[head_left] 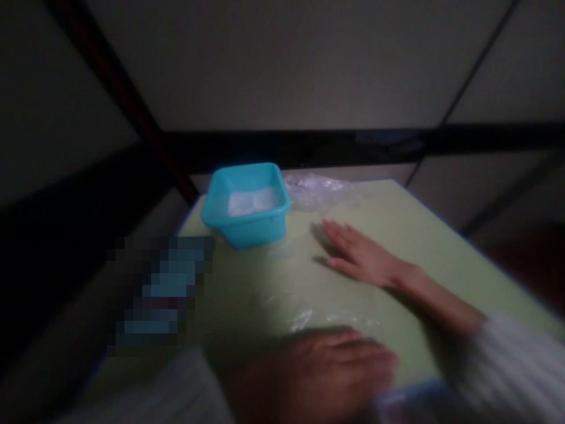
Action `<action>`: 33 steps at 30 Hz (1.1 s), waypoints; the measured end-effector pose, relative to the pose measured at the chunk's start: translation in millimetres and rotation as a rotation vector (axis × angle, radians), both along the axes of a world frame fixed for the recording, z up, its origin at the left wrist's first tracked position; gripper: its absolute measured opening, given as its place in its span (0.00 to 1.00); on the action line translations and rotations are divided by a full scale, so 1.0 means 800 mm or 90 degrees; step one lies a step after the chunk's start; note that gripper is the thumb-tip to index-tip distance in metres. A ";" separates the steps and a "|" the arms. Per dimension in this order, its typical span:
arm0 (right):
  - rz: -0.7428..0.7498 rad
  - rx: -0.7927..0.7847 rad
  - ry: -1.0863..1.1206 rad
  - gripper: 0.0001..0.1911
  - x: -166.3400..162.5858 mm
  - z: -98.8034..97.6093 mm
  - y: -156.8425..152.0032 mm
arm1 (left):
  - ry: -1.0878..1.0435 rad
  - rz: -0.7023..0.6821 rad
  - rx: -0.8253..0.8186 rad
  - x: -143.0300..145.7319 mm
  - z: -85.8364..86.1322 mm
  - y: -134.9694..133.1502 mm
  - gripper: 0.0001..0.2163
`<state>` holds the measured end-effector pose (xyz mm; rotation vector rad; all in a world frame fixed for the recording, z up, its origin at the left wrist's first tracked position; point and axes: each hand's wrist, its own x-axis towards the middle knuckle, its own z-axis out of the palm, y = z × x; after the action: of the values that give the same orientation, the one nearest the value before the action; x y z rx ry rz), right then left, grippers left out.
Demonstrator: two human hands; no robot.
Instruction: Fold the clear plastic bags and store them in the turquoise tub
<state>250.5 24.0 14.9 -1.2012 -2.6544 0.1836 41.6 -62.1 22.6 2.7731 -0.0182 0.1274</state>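
Observation:
A thin clear plastic sheet or bag [304,319] lies on the yellow-green tabletop, its glossy wrinkles showing between my hands; its outline is hard to make out. My right hand [364,254] is stretched flat, palm down, at the sheet's far right side, thumb apart from the fingers. Nearer to me, my left hand [322,368] rests across the near part of the sheet, slightly blurred, fingers extended to the right. Neither hand grips anything that I can see.
A turquoise plastic basin [260,228] with white items [251,202] inside stands at the back left. Crumpled clear plastic [320,191] lies beside it. A pixelated dark flat object [165,291] is at the left edge of the table [424,235]. A wall rises behind.

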 end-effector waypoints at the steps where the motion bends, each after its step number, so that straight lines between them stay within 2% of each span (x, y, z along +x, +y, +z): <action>1: 0.028 -0.004 0.000 0.39 -0.006 0.000 -0.008 | -0.006 -0.004 -0.005 0.001 -0.001 0.000 0.21; 4: 0.125 -0.032 -0.007 0.40 -0.024 -0.007 -0.030 | -0.008 -0.009 -0.019 0.004 -0.004 0.000 0.22; 8: 0.165 -0.069 -0.034 0.40 -0.035 -0.019 -0.040 | 0.005 -0.011 -0.031 0.005 -0.004 0.000 0.22; 12: 0.133 -0.066 -0.056 0.41 -0.026 -0.026 -0.020 | -0.001 -0.007 -0.046 0.003 0.000 -0.001 0.20; 21: -0.024 -0.021 -0.057 0.41 0.018 -0.035 0.040 | 0.011 -0.012 -0.058 0.001 0.000 -0.002 0.21; 33: -0.064 -0.013 -0.078 0.42 0.030 -0.040 0.042 | 0.013 -0.038 -0.073 -0.001 -0.001 0.000 0.25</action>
<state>274.7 57.6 -17.2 -1.3915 -2.6927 0.1238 40.6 -61.7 21.8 2.6570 -0.0850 0.0817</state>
